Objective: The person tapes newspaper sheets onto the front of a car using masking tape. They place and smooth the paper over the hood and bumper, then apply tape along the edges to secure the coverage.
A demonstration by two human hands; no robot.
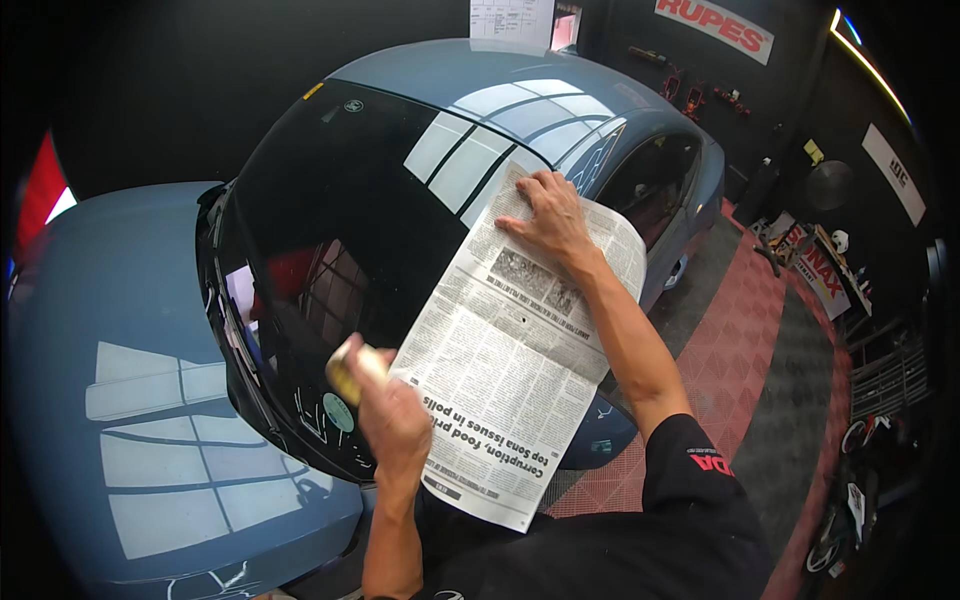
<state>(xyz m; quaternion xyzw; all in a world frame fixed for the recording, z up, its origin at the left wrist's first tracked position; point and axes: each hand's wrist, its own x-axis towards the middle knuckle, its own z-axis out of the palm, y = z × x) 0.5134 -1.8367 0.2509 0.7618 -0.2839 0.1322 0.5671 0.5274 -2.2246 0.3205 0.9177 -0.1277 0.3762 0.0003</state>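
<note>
A printed newspaper sheet [495, 345] is spread slantwise over the right edge of a blue-grey car's windshield [340, 210]. At its upper end my right hand [550, 217] presses and holds it against the car, fingers bent and thumb out to the side. Close to the paper's lower left edge, my left hand [396, 415] is closed around a pale yellow tape roll [345, 372], blurred by motion. The roll is above the lower windshield, and I cannot tell whether it touches the glass. The sheet hides part of the front pillar and side window.
The car's hood [120, 300] fills the left, its roof [470, 75] the far side. A side mirror [610, 435] shows by the paper's lower right edge. Red and grey floor tiles [730, 330] lie to the right. Tools [690, 97] hang on the dark wall beyond.
</note>
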